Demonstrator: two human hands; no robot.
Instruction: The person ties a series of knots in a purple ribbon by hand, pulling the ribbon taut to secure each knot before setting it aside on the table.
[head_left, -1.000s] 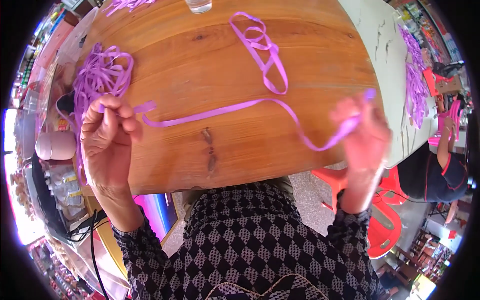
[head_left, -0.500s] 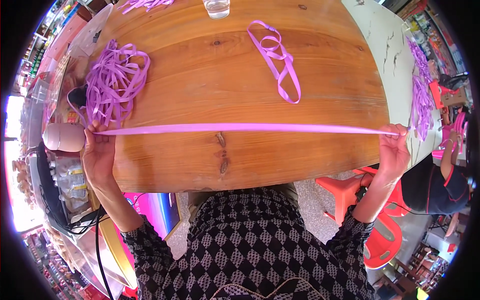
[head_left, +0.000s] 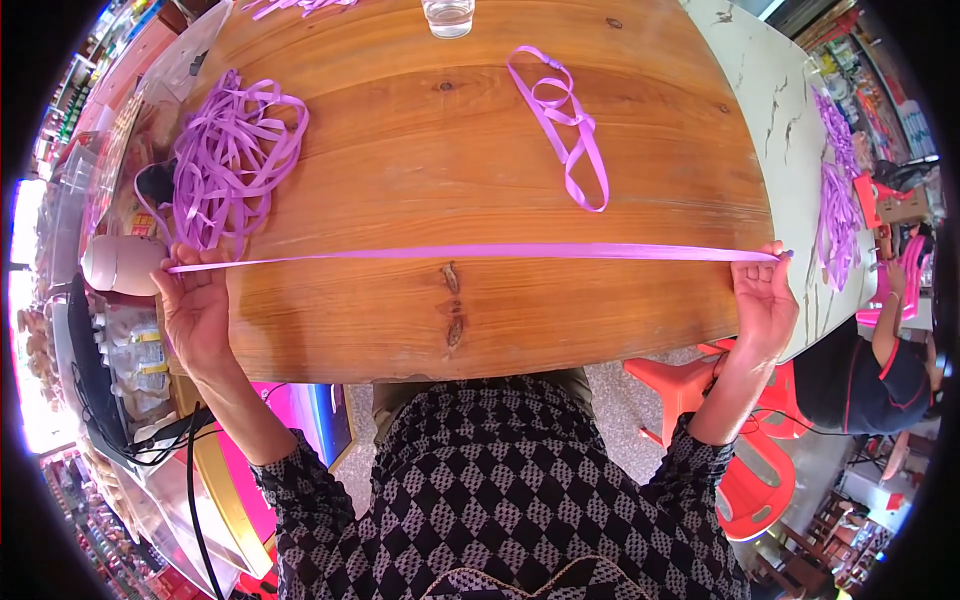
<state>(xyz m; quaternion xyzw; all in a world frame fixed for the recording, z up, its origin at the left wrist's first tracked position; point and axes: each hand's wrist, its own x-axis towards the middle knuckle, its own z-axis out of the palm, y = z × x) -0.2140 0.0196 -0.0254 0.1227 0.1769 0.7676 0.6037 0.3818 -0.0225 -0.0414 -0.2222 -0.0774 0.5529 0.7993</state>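
Observation:
A long purple ribbon strap (head_left: 500, 251) is stretched straight across, above the near part of the wooden table. Its left end is pinched in the fingers of my left hand (head_left: 198, 310). At the other end, my right hand (head_left: 765, 300) grips the strap between thumb and fingers. Beyond my left hand lies a tangled heap of purple straps (head_left: 232, 160). One looped purple strap (head_left: 568, 125) rests by itself farther back, right of the middle. A bundle of purple straps (head_left: 838, 200) hangs or lies along the pale right side; which of the two I cannot tell.
A clear cup of liquid (head_left: 448, 18) stands at the far edge of the wooden table (head_left: 400, 180). A pinkish rounded object (head_left: 122, 266) is beside my left hand. Red plastic stools (head_left: 755, 480) stand at lower right, near a person in dark clothes (head_left: 865, 385).
My right hand has shifted slightly left, and my left hand a little left too. The strap stays stretched between them. The whole view has shifted slightly.

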